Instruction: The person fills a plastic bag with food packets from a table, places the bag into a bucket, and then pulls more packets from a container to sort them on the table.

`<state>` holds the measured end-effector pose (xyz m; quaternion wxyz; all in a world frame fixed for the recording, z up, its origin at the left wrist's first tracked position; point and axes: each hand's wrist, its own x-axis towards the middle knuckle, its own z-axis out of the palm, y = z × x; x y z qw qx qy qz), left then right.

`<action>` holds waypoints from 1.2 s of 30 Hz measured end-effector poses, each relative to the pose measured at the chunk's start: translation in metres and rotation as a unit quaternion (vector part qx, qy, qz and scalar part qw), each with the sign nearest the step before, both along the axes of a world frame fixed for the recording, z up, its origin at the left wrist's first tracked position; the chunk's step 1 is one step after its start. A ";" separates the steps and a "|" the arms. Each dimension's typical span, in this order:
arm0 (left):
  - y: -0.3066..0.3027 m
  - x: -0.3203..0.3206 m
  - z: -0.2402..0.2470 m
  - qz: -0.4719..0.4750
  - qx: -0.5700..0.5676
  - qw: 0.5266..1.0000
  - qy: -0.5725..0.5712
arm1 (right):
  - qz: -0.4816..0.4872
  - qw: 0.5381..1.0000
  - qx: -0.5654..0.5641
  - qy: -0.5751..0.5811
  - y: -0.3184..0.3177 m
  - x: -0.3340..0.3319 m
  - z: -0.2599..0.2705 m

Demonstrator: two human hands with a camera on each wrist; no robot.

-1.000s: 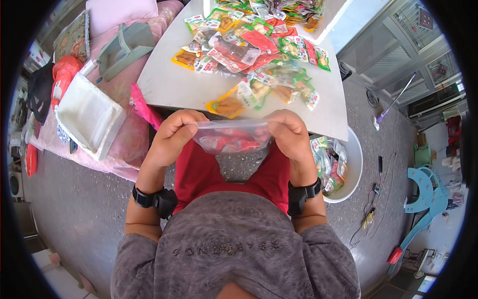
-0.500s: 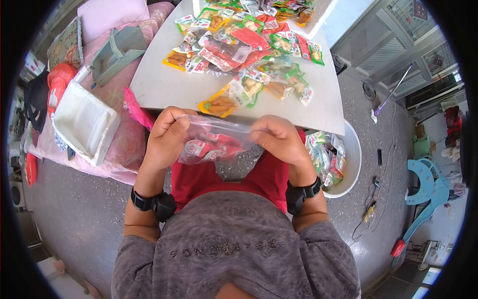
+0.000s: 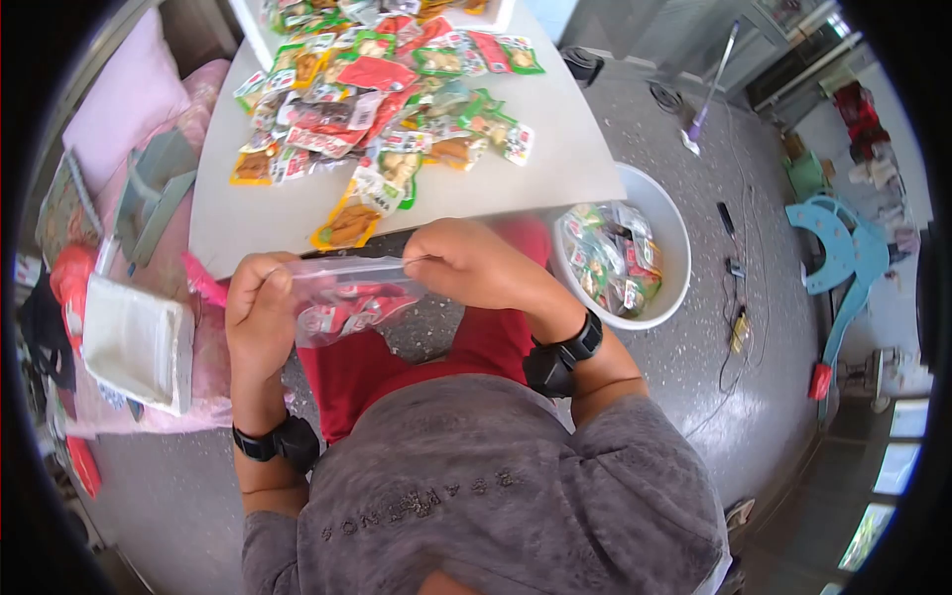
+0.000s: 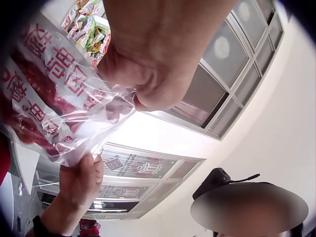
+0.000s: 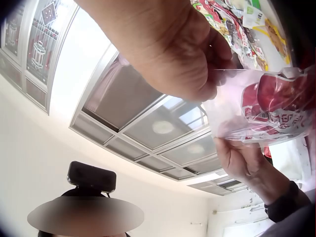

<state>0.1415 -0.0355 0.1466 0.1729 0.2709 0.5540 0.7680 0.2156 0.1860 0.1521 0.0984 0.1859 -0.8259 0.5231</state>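
A clear zip bag (image 3: 315, 339) with red-and-white snack packets (image 3: 349, 315) inside is stretched between both hands above the lap, just in front of the table edge. At its upper left corner, my left hand (image 3: 258, 307) pinches the plastic between thumb and fingers. My right hand (image 3: 468, 266) pinches the bag's top edge at the other end. Red printed lettering shows through the clear bag (image 4: 64, 94) in the left wrist view. From the right wrist, the bag (image 5: 266, 106) hangs with the packets gathered toward the left hand (image 5: 242, 160).
On the white table (image 3: 570, 149) lies a heap of colourful snack packets (image 3: 372, 79), with a white foam box (image 3: 260, 35) behind. Packets fill a white bucket (image 3: 676, 243) at the right. A foam tray (image 3: 134, 342) and a grey caddy (image 3: 159, 188) rest on the pink bed.
The head view has turned right, so the table shifts left. The bag, first held level, now has its packets toward the left hand. The right hand's grip has moved along the bag's top.
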 end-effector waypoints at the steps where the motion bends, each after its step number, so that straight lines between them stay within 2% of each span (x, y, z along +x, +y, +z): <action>1: 0.003 0.003 0.003 0.003 0.005 1.000 -0.007 | -0.002 1.000 -0.006 -0.001 0.002 0.002 0.001; 5: 0.009 0.004 0.001 0.016 -0.006 0.999 -0.028 | -0.012 1.000 -0.023 -0.012 0.010 0.011 -0.001; 14: 0.026 0.001 0.005 -0.025 0.006 0.999 -0.042 | -0.078 0.996 -0.025 -0.031 0.029 0.026 -0.010; 17: 0.033 0.000 0.003 -0.026 0.011 0.998 -0.051 | -0.074 0.996 -0.038 0.029 0.033 0.028 -0.014; 26: 0.044 -0.002 0.009 -0.052 0.014 0.998 -0.039 | -0.069 0.995 0.056 -0.034 0.040 0.026 -0.003; 29: 0.043 -0.003 0.007 -0.054 -0.034 0.998 0.019 | -0.079 0.996 0.003 0.030 0.041 0.029 -0.006; 31: 0.040 -0.009 -0.001 -0.068 -0.091 0.990 0.085 | -0.071 0.997 -0.005 0.024 0.049 0.035 -0.002; 35: 0.044 -0.013 -0.010 -0.096 -0.075 0.988 0.090 | -0.111 0.993 -0.019 -0.020 0.085 0.062 0.004; 36: 0.041 -0.017 -0.017 -0.094 -0.069 0.991 0.073 | -0.138 0.988 -0.060 -0.044 0.095 0.073 0.005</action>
